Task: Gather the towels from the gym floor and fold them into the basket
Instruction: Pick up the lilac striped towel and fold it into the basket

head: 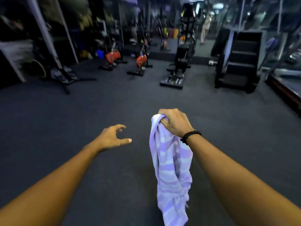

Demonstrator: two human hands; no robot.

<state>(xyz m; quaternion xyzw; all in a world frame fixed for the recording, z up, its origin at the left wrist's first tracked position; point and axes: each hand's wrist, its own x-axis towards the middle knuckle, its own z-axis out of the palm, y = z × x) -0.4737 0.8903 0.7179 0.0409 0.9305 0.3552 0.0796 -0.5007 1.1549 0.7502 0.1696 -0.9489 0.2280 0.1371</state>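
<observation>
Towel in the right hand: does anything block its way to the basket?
Cannot say. The right hand grips the striped towel by one bunched end, and the left hand is open and empty beside it. No basket shows in the head view, only bare floor ahead, with exercise machines beyond.

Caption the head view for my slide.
Right hand grips a hanging striped towel; left hand open above the gym floor.

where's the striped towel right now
In the head view, the purple-and-white striped towel hangs bunched from the right hand, right of centre above the dark gym floor. The empty left hand is beside it, apart.
</observation>
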